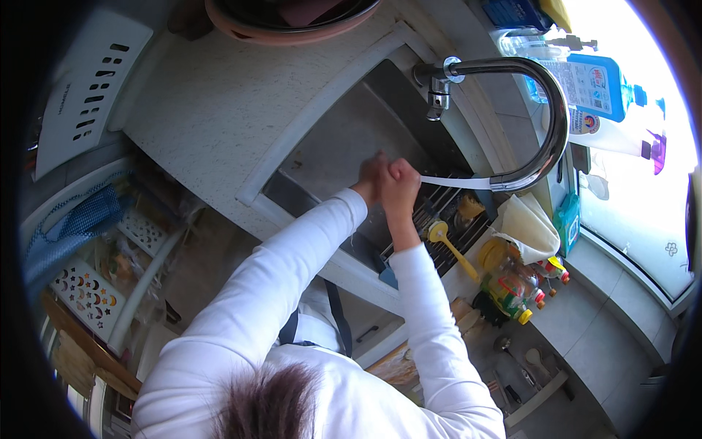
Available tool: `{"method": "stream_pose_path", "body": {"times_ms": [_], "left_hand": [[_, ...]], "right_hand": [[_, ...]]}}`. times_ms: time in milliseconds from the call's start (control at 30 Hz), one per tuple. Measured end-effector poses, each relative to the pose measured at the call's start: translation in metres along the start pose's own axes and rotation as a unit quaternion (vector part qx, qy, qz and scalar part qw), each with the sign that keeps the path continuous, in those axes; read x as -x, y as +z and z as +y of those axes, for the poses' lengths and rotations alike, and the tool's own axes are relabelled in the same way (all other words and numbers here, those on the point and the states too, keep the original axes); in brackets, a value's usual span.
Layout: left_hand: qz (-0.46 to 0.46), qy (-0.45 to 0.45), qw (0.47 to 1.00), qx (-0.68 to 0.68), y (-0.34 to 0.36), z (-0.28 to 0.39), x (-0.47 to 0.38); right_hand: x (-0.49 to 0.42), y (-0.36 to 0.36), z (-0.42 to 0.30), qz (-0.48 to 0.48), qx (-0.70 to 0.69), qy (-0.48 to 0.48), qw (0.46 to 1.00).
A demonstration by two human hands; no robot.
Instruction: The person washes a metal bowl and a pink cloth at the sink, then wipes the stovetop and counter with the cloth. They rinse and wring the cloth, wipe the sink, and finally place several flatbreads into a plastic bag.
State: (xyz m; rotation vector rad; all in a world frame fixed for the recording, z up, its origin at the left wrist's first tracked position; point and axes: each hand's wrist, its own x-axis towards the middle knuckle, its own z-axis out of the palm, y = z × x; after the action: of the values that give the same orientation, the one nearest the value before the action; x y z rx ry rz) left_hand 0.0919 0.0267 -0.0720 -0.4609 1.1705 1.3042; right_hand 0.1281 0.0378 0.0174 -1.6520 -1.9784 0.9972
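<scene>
Both my hands are pressed together over the stainless steel sink (340,131), in front of the water stream. My left hand (374,176) is blurred and partly covered by the right one. Beside it, my right hand (403,181) has its fingers curled in against the left. Whatever may lie between the palms is hidden. A running stream of water (455,183) comes from the curved chrome faucet (556,120) and reaches my right hand. White sleeves come down to both wrists.
On the rack (433,203) at the sink's right rests a yellow-handled brush (452,247). Several plastic bottles (510,280) and a pale cloth (526,228) stand beyond. Cleaner bottles (595,85) line the windowsill. A pink-rimmed basin (290,35) sits on the countertop (219,104).
</scene>
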Motion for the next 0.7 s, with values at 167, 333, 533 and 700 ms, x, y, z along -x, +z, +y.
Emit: {"method": "stream_pose_path", "body": {"times_ms": [167,333,533,700], "left_hand": [[-0.063,-0.074,0.995,-0.020,-0.005,0.028,0.026],[-0.137,0.050,0.924,-0.354,-0.029,0.063,0.025],[-0.107,0.052,0.985,-0.128,0.023,0.104,0.033],[-0.216,-0.118,0.966,0.081,0.066,0.156,0.062]], "right_hand": [[-0.053,0.021,0.034,0.016,0.075,-0.050,0.996],[-0.047,0.005,0.050,-0.039,0.144,-0.076,0.986],[-0.038,-0.020,0.005,-0.129,-0.060,0.015,0.990],[-0.027,-0.062,-0.047,-0.009,-0.034,-0.005,0.999]]}}
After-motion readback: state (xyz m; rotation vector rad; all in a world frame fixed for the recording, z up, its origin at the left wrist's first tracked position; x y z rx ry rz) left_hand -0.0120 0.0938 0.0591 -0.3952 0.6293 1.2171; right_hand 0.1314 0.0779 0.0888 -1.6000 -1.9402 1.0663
